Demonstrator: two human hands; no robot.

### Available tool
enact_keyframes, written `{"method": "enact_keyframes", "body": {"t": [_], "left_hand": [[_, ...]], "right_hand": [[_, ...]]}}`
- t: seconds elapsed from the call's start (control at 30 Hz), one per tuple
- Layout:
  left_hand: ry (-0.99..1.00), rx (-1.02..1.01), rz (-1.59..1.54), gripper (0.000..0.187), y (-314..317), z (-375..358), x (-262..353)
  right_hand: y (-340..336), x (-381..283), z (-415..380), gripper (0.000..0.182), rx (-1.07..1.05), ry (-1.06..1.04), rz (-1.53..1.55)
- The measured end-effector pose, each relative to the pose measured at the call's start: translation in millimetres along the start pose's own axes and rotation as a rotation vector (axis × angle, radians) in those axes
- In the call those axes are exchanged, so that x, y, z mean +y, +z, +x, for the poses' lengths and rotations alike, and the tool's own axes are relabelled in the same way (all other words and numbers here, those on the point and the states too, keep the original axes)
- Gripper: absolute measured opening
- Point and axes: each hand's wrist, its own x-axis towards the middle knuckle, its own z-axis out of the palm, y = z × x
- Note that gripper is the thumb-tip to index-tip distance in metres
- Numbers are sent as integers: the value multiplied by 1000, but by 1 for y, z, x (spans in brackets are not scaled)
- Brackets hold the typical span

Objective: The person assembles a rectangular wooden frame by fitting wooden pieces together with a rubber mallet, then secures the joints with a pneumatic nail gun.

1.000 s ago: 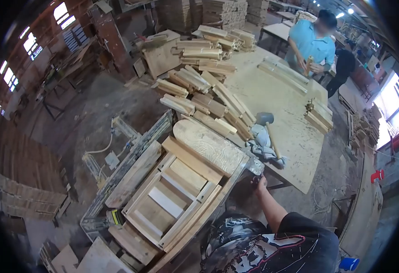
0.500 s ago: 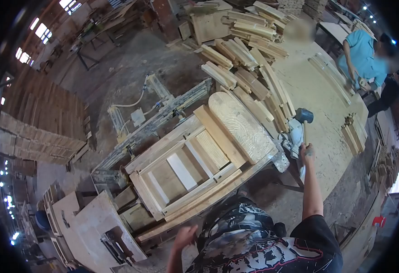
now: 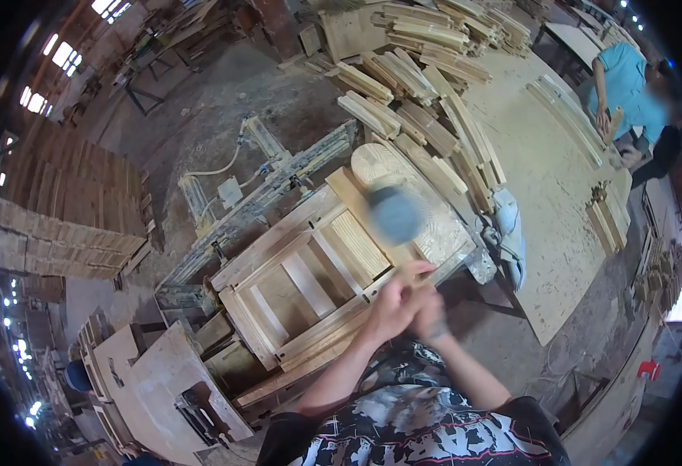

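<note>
A rubber mallet (image 3: 394, 216) with a dark head, smeared by motion, is over the right end of a wooden frame (image 3: 298, 283) with slats across it. My right hand (image 3: 428, 312) is closed around the mallet's handle, blurred at the fingers. Pressed against it, my left hand (image 3: 395, 304) is curled at the same handle; the grip is partly hidden. Both hands are in front of my chest, above the frame's near right corner. A thick board with a rounded end (image 3: 438, 221) lies just beyond the frame. Beside it is a crumpled pale cloth (image 3: 509, 233).
A clamp machine (image 3: 279, 180) runs along the frame's far side. Piles of wooden strips (image 3: 426, 128) cover part of the large worktable (image 3: 547, 287). A co-worker in a blue shirt (image 3: 624, 85) is at its far right. Stacked boards (image 3: 69, 210) stand at left.
The mallet has been lifted from beside the cloth and brought left over the frame in my right hand. My left hand has risen from near my waist to meet it.
</note>
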Motion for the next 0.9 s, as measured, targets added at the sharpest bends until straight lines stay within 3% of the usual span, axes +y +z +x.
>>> {"method": "enact_keyframes", "body": {"t": [0.03, 0.07, 0.1, 0.13, 0.17, 0.2, 0.23, 0.3, 0.37, 0.43, 0.5, 0.53, 0.6, 0.63, 0.7, 0.73, 0.8, 0.83, 0.87, 0.9], "left_hand": [[-357, 192, -195, 33, -6, -10, -22], [-515, 356, -387, 29, -24, -18, -19], [-462, 685, -375, 23, -35, -26, -38], [-491, 797, -387, 29, -59, -41, -60], [-668, 972, -334, 33, -90, -57, -83], [-760, 1033, -99, 34, -119, -71, -104], [-859, 954, -92, 36, -156, -94, -134], [-848, 981, -16, 39, -186, -86, -125], [-640, 892, 170, 43, -201, -39, -54], [-276, 762, 52, 47, -221, -4, 5], [-52, 730, -212, 46, -240, 25, 32], [-65, 726, -213, 46, -241, 24, 12], [300, 535, 295, 32, -239, 20, -66], [301, 523, 294, 32, -258, 8, -104], [-638, 377, 434, 23, -172, -25, -181], [-1109, 274, 490, 24, -180, -42, -217], [-892, 586, 438, 27, -179, -22, -123], [-777, 827, -115, 27, -217, -42, -174], [-808, 821, -101, 27, -218, -55, -150], [-581, 645, -268, 22, -216, -50, -103]], "right_hand": [[9, -29, -1, 22, -93, -29, 58], [8, -51, 5, 21, -184, -62, 117], [3, -45, 11, 20, -169, -86, 66], [-3, -34, 17, 21, -150, -108, 15], [-6, -10, 24, 23, -8, -132, -62], [-14, 8, 33, 20, 113, -164, -152], [-18, 27, 43, 16, 203, -189, -194], [-17, 60, 57, 11, 288, -176, -331], [-11, 75, 66, 10, 298, -219, -418], [-4, 78, 68, 8, 333, -284, -512], [-4, 79, 70, 8, 323, -266, -492], [-5, 79, 70, 8, 322, -255, -469], [-6, 79, 71, 7, 331, -249, -460], [-6, 79, 71, 7, 330, -254, -458], [-7, 80, 70, 7, 335, -249, -456], [-7, 81, 67, 8, 328, -243, -451], [-11, 84, 81, 8, 352, -228, -458], [-11, 87, 79, 8, 352, -246, -458], [-7, 88, 69, 8, 337, -263, -450], [-7, 86, 69, 9, 306, -224, -445]]}}
